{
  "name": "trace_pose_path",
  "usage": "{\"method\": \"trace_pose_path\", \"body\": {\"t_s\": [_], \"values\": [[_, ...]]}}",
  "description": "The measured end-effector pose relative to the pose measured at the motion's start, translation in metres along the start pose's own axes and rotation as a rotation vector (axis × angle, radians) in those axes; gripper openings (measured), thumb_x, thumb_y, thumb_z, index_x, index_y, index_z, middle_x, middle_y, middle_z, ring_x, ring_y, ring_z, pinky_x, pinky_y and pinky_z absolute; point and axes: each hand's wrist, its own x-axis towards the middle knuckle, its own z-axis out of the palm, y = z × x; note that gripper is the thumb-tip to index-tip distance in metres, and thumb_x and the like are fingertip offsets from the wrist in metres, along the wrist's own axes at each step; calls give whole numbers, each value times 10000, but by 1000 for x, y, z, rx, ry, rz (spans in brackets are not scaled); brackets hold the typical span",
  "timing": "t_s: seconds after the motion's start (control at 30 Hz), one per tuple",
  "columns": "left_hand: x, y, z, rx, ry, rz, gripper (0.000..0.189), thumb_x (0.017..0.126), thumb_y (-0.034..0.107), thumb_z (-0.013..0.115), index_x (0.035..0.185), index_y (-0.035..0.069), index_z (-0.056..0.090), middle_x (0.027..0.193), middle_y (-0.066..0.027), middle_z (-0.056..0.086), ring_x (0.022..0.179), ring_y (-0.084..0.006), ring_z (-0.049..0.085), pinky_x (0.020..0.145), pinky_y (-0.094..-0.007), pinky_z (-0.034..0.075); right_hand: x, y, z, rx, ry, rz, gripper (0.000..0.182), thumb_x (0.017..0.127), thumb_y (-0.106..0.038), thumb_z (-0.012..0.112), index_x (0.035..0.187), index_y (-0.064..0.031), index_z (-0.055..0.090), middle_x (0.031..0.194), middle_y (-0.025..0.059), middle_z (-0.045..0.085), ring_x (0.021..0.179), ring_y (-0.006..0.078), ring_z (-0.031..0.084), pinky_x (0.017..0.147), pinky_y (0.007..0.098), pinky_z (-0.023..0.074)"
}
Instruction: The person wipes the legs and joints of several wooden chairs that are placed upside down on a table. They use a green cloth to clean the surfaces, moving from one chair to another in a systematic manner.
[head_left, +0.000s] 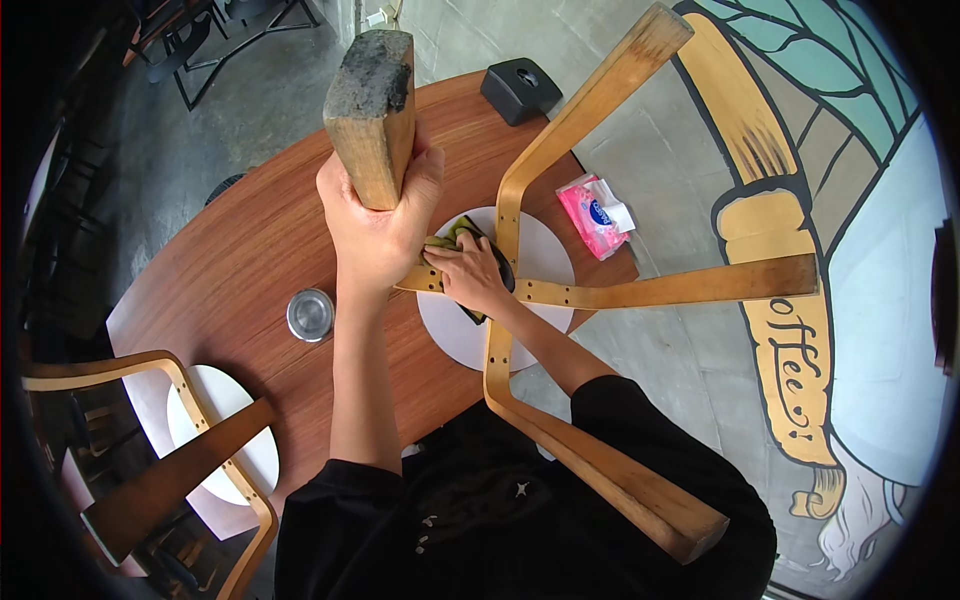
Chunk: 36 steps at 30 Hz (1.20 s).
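Observation:
An upside-down wooden stool rests on the table, its round white seat (551, 244) facing down and its bent wooden legs pointing up and outward. My left hand (367, 240) is wrapped around one leg (367, 169), whose worn, blackened foot rises toward the camera. With bent fingers, my right hand (472, 274) presses a green and dark cloth (466, 225) onto the middle of the stool's underside, where the legs cross. Screw holes dot the inner ends of the legs. Part of the cloth and the leg crossing is hidden beneath my right hand.
On the wood-grain table (262, 232) stand a round metal-topped container (310, 315), a black tissue box (520, 90) and a pink tissue pack (592, 217). Another upturned stool (247, 457) is at the lower left. A painted wall (780, 337) borders the right side.

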Motion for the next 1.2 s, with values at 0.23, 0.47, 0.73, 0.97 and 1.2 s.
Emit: {"method": "trace_pose_path", "body": {"t_s": [0.23,0.47,0.73,0.97,1.2], "values": [[-1,0,1,24,-7,14,101,814,68,523,861,6,458,689,-25,448,494,-72,373,437,-211,304,10,12,10,169,-37,98,245,754,-147,569,949,-221,698,1017,-101,650,934,189,487,824,371,306],[0,1,2,6,-11,13,79,803,46,519,846,3,469,643,-18,438,491,-69,376,439,-208,299,11,12,6,139,-21,-52,253,756,-110,555,917,-227,710,1017,-145,644,899,203,480,807,375,320],[0,0,1,-31,47,-19,65,744,11,563,790,6,517,625,5,478,529,-58,411,482,-207,340,2,8,1,35,1,35,258,757,-159,574,992,-180,679,1119,-85,609,1000,196,455,846,390,316],[-1,2,3,-56,79,-40,50,732,3,583,768,7,549,622,15,504,557,-53,435,513,-206,362,38,25,-5,-448,-73,416,304,771,-258,511,920,-49,675,894,37,646,937,175,483,825,370,287],[0,3,2,50,6,-11,76,804,59,519,838,5,479,629,-18,443,495,-71,386,437,-210,308,31,5,5,-508,-69,245,316,832,-266,496,788,0,661,779,88,613,901,185,474,813,357,299]]}}
